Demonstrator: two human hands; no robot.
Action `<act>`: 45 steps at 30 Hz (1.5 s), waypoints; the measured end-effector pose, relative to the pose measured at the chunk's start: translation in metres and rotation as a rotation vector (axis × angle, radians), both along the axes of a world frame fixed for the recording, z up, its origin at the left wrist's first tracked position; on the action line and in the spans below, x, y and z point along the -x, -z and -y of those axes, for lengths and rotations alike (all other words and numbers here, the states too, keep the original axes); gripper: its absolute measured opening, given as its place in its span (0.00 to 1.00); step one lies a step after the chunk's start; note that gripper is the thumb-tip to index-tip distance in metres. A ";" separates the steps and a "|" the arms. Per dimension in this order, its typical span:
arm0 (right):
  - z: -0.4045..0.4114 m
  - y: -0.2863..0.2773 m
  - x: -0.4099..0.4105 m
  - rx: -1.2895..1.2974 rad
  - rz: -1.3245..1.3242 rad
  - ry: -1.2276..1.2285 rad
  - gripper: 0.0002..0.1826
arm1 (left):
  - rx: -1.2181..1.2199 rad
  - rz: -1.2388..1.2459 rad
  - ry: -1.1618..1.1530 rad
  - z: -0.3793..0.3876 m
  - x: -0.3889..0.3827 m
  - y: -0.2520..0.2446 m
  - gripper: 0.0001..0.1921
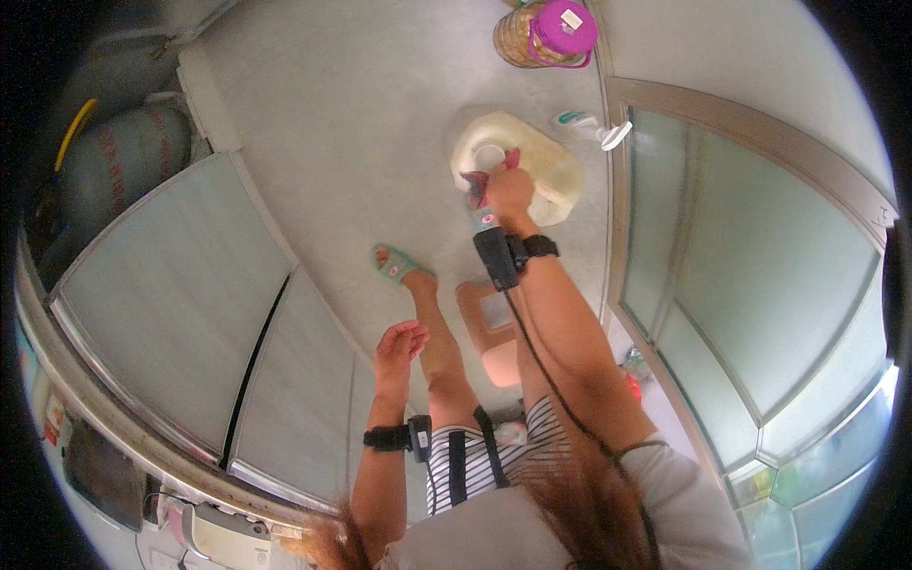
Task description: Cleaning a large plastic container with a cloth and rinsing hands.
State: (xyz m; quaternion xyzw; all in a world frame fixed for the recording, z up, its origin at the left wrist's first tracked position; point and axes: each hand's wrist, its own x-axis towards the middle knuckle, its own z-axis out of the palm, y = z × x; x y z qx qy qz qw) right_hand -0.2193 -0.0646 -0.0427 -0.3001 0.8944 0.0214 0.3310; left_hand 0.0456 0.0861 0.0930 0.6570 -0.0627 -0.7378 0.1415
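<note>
My right hand (511, 192) reaches down over a pale yellow plastic jerrycan (563, 167) on the floor. It is closed on a red and dark cloth (477, 189), whose ends stick out around the fingers near the can's round cap (489, 153). Whether the cloth touches the can is not clear. My left hand (399, 349) hangs above my left leg, fingers loosely bent, holding nothing. Beyond the can, against the right wall, lies a white and teal plastic bottle (588, 127), apparently with a spray head.
A jar with a purple lid (566, 28) stands at the far wall. Frosted sliding panels (769, 235) line the right, cabinet doors (178, 306) the left. Behind them sits a gas cylinder (128, 164). A brown and pink object (491, 342) is partly hidden by my right leg.
</note>
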 end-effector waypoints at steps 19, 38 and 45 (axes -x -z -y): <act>-0.004 -0.017 0.031 0.234 -0.228 -0.072 0.10 | -0.083 0.079 -0.017 -0.011 -0.009 0.014 0.11; -0.021 -0.001 -0.048 0.555 0.692 1.006 0.31 | -0.046 0.010 0.031 -0.008 -0.005 0.034 0.11; -0.040 0.013 -0.077 0.763 0.443 1.040 0.26 | 0.010 0.001 0.052 0.008 0.006 0.024 0.12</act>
